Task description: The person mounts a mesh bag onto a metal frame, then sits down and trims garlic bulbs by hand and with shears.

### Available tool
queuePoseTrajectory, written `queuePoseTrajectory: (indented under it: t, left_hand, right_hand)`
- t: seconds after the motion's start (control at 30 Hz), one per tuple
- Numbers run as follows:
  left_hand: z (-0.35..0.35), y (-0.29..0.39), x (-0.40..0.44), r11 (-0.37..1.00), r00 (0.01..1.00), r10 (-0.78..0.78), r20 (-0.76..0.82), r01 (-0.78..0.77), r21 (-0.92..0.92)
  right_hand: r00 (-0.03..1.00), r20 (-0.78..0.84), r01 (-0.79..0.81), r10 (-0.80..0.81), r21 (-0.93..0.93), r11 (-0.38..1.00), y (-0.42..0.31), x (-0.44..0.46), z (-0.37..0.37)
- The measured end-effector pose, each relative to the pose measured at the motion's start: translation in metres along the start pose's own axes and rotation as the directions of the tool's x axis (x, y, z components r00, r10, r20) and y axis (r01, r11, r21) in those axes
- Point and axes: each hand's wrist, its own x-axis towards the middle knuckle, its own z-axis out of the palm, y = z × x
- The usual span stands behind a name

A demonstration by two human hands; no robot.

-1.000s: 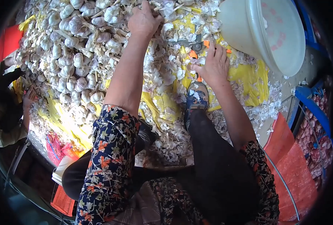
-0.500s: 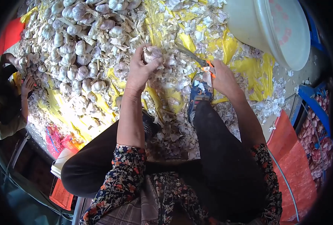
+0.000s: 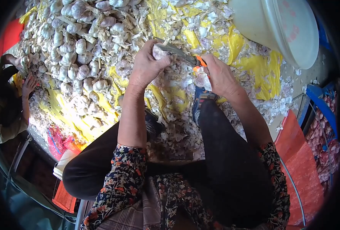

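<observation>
My left hand (image 3: pixel 147 63) is closed around a garlic bulb (image 3: pixel 160 53), its stem pointing up and to the right. In my right hand (image 3: pixel 220 76) are shears with orange handles and dark metal blades (image 3: pixel 182 54). The blades reach across to the bulb at its stem, close to the fingers of my left hand. A pale piece of garlic skin (image 3: pixel 203 81) hangs beneath the handles by my right fingers. To the left lies a large heap of garlic bulbs (image 3: pixel 73 57) with dry stems.
Loose skins cover yellow sheeting (image 3: pixel 260 74) on the ground. A big whitish tub (image 3: pixel 262 27) stands at upper right. Red woven sacking (image 3: pixel 298 165) and a blue frame (image 3: pixel 321 103) are at right. Another person's hands (image 3: pixel 29 84) work at the far left of the heap.
My right hand has moved up and left, bringing the shears from beside the bulb onto its stem. My left hand has tilted the bulb and shifted slightly.
</observation>
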Motion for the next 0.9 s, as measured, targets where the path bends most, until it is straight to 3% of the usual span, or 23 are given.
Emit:
queuePoseTrajectory:
  t: [0.1,0.17,0.2,0.27,0.3,0.37,0.4,0.47,0.5,0.53,0.57,0.6,0.63,0.67,0.7,0.73,0.8,0.83,0.87,0.9]
  left_hand:
    - [-0.003,0.004,0.001,1.000,1.000,0.011,0.027,-0.011,-0.020]
    - [-0.004,0.002,0.006,0.994,0.992,0.106,0.069,-0.105,-0.027]
    - [-0.003,0.001,0.007,0.994,0.992,0.105,0.070,-0.103,-0.028]
    - [-0.003,-0.002,0.008,0.988,0.990,0.117,0.074,-0.108,-0.106]
    - [-0.001,-0.003,0.007,0.989,0.991,0.114,0.075,-0.105,-0.107]
    - [0.003,-0.001,0.004,0.970,0.979,0.200,0.045,-0.191,-0.149]
    - [0.005,-0.001,0.004,0.969,0.978,0.204,0.046,-0.195,-0.150]
    - [0.010,0.000,0.002,0.937,0.983,0.160,0.087,-0.124,-0.325]
    - [0.012,0.000,0.000,0.938,0.984,0.158,0.087,-0.122,-0.326]
    - [0.015,0.001,-0.003,0.927,0.981,0.191,0.046,-0.164,-0.337]
    - [0.018,0.002,-0.003,0.914,0.974,0.225,0.000,-0.211,-0.347]
    - [0.019,0.004,-0.003,0.912,0.974,0.224,-0.003,-0.211,-0.351]
    - [0.020,0.007,-0.003,0.949,0.982,0.187,-0.026,-0.188,-0.254]
    - [0.021,0.008,-0.004,0.975,0.987,0.153,-0.049,-0.159,-0.153]
    - [0.029,0.010,-0.005,0.950,0.944,0.301,-0.135,-0.309,-0.041]
    - [0.034,0.012,-0.007,0.951,0.945,0.301,-0.131,-0.308,-0.038]
    - [0.041,0.015,-0.010,0.929,0.912,0.322,-0.254,-0.356,-0.099]
    - [0.044,0.014,-0.009,0.926,0.931,0.251,-0.266,-0.311,-0.212]
    - [0.044,0.013,-0.007,0.927,0.931,0.248,-0.266,-0.308,-0.213]
    - [0.042,0.014,-0.005,0.829,0.991,-0.030,-0.129,-0.047,-0.557]
  right_hand:
    - [0.995,0.095,-0.040,0.040,0.003,0.999,-0.001,-0.002,-0.002]
    - [0.988,-0.021,0.152,-0.153,-0.040,0.988,0.006,-0.005,0.006]
    - [0.988,-0.019,0.151,-0.152,-0.040,0.988,0.008,-0.005,0.005]
    - [0.982,0.033,-0.188,0.186,0.093,0.978,0.013,-0.001,0.003]
    - [0.982,0.036,-0.189,0.187,0.094,0.977,0.010,0.007,-0.005]
    - [0.900,-0.163,-0.429,0.404,-0.176,0.886,0.003,0.028,-0.027]
    - [0.899,-0.167,-0.430,0.404,-0.177,0.885,0.009,0.034,-0.030]
    - [0.921,-0.382,-0.296,0.075,-0.563,0.772,0.020,0.040,-0.035]
    - [0.907,-0.420,-0.221,-0.025,-0.525,0.822,0.013,0.041,-0.036]
    - [0.908,-0.418,-0.221,-0.022,-0.525,0.822,0.004,0.040,-0.031]
    - [0.950,-0.312,-0.066,0.002,-0.194,0.979,-0.007,0.041,-0.026]
    - [0.979,-0.201,0.057,-0.019,0.184,0.981,-0.017,0.041,-0.021]
    - [0.980,-0.196,0.054,-0.017,0.184,0.981,-0.027,0.039,-0.014]
    - [0.995,-0.097,0.040,0.001,0.414,0.909,-0.037,0.036,-0.005]
    - [1.000,0.002,0.004,-0.006,0.619,0.786,-0.044,0.034,0.001]
    - [1.000,0.000,0.003,-0.004,0.622,0.783,-0.048,0.033,0.005]
    - [0.975,-0.207,0.184,-0.075,0.578,0.795,-0.051,0.031,0.006]
    - [0.967,-0.224,0.239,-0.126,0.602,0.762,-0.052,0.031,0.006]
    - [0.967,-0.221,0.236,-0.125,0.603,0.762,-0.052,0.030,0.006]
    - [0.976,-0.202,0.195,-0.081,0.642,0.742,-0.052,0.028,0.007]
